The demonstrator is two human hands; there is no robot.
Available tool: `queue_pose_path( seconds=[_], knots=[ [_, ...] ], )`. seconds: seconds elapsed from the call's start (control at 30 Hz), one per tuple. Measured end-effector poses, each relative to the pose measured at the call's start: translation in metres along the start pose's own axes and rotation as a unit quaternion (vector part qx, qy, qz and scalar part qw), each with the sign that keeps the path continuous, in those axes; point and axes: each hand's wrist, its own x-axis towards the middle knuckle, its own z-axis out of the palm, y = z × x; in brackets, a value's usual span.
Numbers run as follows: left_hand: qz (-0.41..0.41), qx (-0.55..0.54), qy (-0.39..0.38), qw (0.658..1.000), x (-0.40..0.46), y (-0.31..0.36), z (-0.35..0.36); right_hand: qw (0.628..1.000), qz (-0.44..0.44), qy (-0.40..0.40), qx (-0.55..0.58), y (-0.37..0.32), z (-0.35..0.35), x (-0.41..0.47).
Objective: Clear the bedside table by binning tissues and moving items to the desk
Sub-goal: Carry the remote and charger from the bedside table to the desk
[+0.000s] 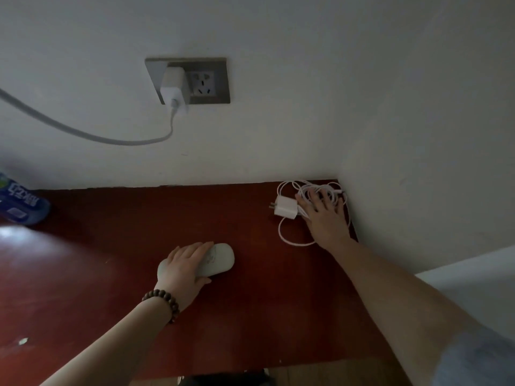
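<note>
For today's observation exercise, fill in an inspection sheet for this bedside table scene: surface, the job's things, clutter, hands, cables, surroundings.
Surface: dark red wooden table top, glare patch at its left.
Job's things: pale oval case mid-table; white charger plug with coiled white cable in the far right corner.
Clutter: blue packet at the left edge; small pale scrap near left; no tissues clearly seen.
Hands: left hand wrapped over the case, beaded bracelet on the wrist; right hand spread flat on the coiled cable.
Cables: grey lead runs left from a white adapter.
Surroundings: wall socket plate, white walls meeting at the corner.
</note>
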Motion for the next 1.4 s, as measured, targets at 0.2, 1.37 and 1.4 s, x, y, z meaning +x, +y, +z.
queue_pose_path(
  seconds=[0.2,1.37,1.4],
  knots=[
    [0.002,0.003,0.002,1.000,-0.001,0.000,0.000,0.995,0.060,-0.026,0.079,-0.012,-0.024,0.012],
    [-0.071,-0.018,0.087,0.994,-0.050,-0.116,-0.052,0.972,-0.104,-0.046,0.207,-0.274,-0.019,-0.062],
    [-0.075,-0.016,0.087,0.993,-0.054,-0.132,-0.056,0.972,-0.105,-0.048,0.207,-0.297,-0.016,-0.061]
  ],
)
